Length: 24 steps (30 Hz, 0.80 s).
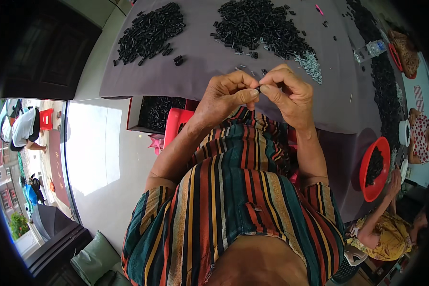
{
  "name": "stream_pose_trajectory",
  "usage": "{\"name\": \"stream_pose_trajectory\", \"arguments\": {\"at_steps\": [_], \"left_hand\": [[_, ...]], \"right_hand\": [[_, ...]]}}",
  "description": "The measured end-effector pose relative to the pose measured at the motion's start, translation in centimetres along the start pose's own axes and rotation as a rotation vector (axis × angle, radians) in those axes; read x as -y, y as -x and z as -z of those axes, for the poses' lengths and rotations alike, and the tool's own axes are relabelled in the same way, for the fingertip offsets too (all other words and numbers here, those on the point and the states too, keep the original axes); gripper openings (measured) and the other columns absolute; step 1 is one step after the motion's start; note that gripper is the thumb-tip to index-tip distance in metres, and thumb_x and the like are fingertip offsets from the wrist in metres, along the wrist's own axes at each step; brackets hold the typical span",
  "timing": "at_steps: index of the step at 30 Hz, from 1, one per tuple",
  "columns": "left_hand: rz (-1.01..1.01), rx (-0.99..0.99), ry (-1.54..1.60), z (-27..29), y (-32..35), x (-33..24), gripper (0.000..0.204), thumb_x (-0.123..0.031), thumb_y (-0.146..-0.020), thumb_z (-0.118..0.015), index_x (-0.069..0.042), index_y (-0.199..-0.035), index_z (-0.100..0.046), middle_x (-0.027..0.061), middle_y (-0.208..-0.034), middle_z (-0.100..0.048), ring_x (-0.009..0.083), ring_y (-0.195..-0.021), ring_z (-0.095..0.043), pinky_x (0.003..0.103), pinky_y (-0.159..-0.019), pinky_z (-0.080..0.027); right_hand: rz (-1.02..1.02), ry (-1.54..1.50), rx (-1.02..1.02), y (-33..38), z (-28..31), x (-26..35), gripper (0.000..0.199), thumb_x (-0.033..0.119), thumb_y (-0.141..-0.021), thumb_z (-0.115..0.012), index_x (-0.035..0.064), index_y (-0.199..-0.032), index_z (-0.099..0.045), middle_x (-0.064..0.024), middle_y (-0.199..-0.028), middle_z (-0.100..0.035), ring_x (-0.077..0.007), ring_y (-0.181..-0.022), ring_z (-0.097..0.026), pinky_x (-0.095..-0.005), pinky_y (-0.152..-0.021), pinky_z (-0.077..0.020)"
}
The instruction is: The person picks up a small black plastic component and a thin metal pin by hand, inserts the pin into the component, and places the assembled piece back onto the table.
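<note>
Both hands (pixel 258 89) pinching, apparently, small black piece (pixel 258 88)

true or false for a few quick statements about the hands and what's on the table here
1. Both hands, the left hand and the right hand, meet over a tiny dark part pinched at the fingertips. True.
2. The table cloth is bright green. False: it is grey-purple.
3. Two big heaps of small black parts lie on the cloth beyond the hands. True.
4. The red bowl at the right is empty. False: it holds black parts.
5. The person's shirt is plain white. False: it is striped.
</note>
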State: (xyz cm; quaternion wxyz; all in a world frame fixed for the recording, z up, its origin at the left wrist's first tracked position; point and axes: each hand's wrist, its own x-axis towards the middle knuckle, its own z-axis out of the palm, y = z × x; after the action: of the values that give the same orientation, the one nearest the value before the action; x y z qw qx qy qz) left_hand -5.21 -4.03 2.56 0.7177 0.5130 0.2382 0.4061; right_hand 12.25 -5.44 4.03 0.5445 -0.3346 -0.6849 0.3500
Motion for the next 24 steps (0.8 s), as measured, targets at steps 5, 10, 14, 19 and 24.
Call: {"name": "stream_pose_trajectory", "arguments": {"at_steps": [5, 10, 14, 19, 24], "left_hand": [[0.062, -0.016, -0.012, -0.1, 0.4, 0.6, 0.010, -0.005, -0.084, -0.058, 0.002, -0.090, -0.058, 0.0063, -0.076, -0.059, 0.0104, -0.063, -0.056, 0.023, -0.061, -0.048], [0.244, -0.012, 0.213, -0.2, 0.7, 1.8, 0.010, -0.007, -0.084, -0.059, 0.002, -0.088, -0.058, 0.0068, -0.075, -0.060, 0.0099, -0.063, -0.057, 0.022, -0.058, -0.048], [0.235, 0.035, 0.146, -0.4, 0.6, 1.7, 0.011, -0.007, -0.085, -0.058, 0.002, -0.090, -0.058, 0.0059, -0.075, -0.059, 0.0108, -0.064, -0.058, 0.022, -0.060, -0.049], [0.227, 0.234, 0.002, -1.2, 1.2, 1.0, 0.010, -0.006, -0.085, -0.058, 0.003, -0.090, -0.059, 0.0047, -0.077, -0.060, 0.0081, -0.063, -0.057, 0.021, -0.059, -0.047], [0.246, 0.282, -0.062, -1.4, 1.4, 1.5, 0.010, -0.006, -0.086, -0.057, 0.002, -0.091, -0.058, 0.0036, -0.077, -0.060, 0.0072, -0.063, -0.056, 0.020, -0.059, -0.046]], "right_hand": [[0.039, 0.248, 0.064, 0.4, 0.0, 1.5, 0.005, 0.004, -0.077, -0.065, 0.0014, -0.081, -0.063, -0.0036, -0.073, -0.055, -0.0093, -0.061, -0.050, -0.0232, -0.053, -0.0406], [0.035, 0.418, 0.202, 0.9, 0.4, 1.9, 0.008, 0.005, -0.076, -0.065, -0.0001, -0.082, -0.063, -0.0035, -0.074, -0.057, -0.0103, -0.061, -0.052, -0.0243, -0.054, -0.0418], [-0.152, 0.318, 0.192, -0.5, 3.0, 0.2, 0.008, 0.006, -0.078, -0.062, -0.0003, -0.083, -0.063, -0.0034, -0.072, -0.058, -0.0086, -0.060, -0.051, -0.0229, -0.053, -0.0403], [-0.516, 0.531, -0.043, -0.4, 6.5, -6.6, 0.008, 0.007, -0.079, -0.059, -0.0005, -0.082, -0.062, -0.0026, -0.065, -0.057, -0.0049, -0.058, -0.048, -0.0220, -0.052, -0.0392], [-0.331, 0.656, 0.049, -0.3, 3.9, -7.9, 0.011, 0.002, -0.075, -0.059, -0.0009, -0.085, -0.058, -0.0124, -0.081, -0.058, -0.0243, -0.074, -0.059, -0.0324, -0.065, -0.0452]]}}
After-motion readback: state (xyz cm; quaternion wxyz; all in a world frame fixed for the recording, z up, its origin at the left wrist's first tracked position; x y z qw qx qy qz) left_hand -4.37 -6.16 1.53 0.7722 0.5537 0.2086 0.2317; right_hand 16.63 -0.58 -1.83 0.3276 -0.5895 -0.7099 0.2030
